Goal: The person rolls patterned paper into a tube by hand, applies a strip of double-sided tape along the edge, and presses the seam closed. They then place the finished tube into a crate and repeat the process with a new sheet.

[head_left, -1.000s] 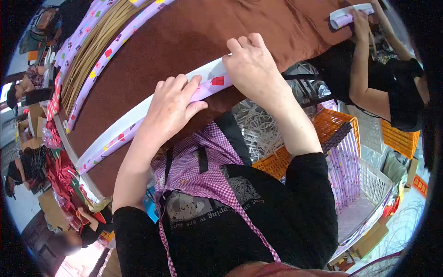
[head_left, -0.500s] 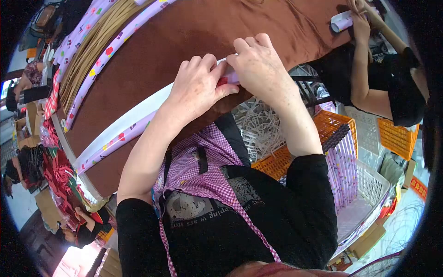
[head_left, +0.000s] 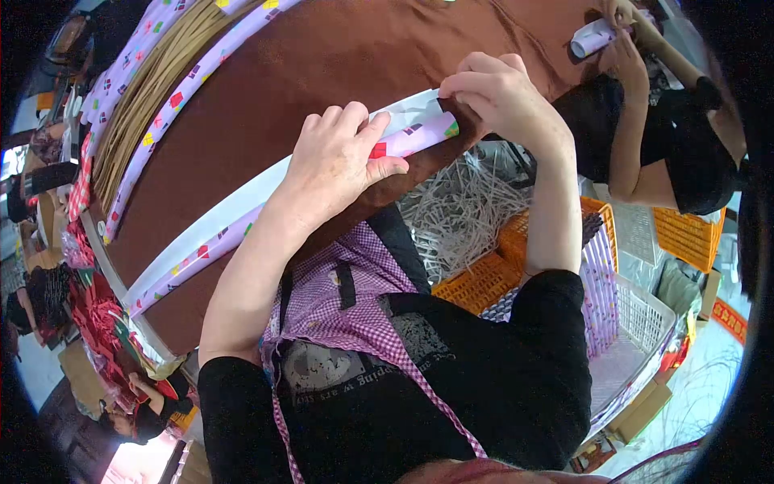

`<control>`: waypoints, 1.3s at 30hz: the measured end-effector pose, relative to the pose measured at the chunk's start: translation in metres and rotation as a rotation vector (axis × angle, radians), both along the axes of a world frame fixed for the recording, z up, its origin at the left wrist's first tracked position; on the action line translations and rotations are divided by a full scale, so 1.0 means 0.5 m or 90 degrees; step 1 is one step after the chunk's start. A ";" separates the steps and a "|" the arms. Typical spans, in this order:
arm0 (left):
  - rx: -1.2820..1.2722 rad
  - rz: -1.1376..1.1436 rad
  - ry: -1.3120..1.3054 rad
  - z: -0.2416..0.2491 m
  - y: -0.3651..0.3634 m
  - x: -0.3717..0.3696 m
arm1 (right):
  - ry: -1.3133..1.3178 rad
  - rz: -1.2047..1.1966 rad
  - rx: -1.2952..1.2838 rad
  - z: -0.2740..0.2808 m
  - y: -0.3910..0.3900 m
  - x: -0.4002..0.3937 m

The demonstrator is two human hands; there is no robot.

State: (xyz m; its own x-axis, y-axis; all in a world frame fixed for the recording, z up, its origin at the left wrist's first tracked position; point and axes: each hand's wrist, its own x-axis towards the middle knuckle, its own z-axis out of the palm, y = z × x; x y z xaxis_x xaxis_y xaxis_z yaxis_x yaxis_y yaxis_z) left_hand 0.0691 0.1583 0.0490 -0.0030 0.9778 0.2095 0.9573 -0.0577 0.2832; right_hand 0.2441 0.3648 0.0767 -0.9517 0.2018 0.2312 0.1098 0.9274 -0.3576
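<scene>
A long strip of lavender printed paper (head_left: pixel 418 139) lies along the table's near edge, its white inner side (head_left: pixel 234 211) showing and its near edge folded over lengthwise. My left hand (head_left: pixel 332 161) is closed over the strip near its middle, fingers on the far side and thumb at the near fold. At the strip's right end, my right hand (head_left: pixel 512 101) has its fingertips pinched at the far corner of the white side. Between the two hands the printed fold stands slightly rounded.
A brown cloth (head_left: pixel 266 89) covers the table. Brown strips (head_left: pixel 153 97) and printed paper lie at the far left. Below the edge are white paper shreds (head_left: pixel 459 210), orange baskets (head_left: pixel 484 278) and a white basket (head_left: pixel 645 310). A co-worker's hands (head_left: pixel 629 48) hold a printed roll (head_left: pixel 592 39).
My right hand has moved right, away from my left hand, to the strip's end, uncovering the folded part. My left hand stays nearly in place on the strip.
</scene>
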 end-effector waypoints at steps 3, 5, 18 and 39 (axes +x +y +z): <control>-0.014 0.004 0.005 0.001 0.000 0.000 | -0.026 -0.029 0.005 0.000 -0.010 -0.003; -0.011 0.004 0.014 0.001 -0.001 0.000 | -0.037 -0.064 0.057 0.001 -0.017 -0.007; -0.020 0.011 0.001 0.003 -0.001 0.000 | -0.077 -0.087 0.156 -0.002 -0.035 -0.023; -0.011 0.019 0.008 -0.003 0.032 0.017 | -0.091 -0.124 0.300 -0.015 -0.077 -0.029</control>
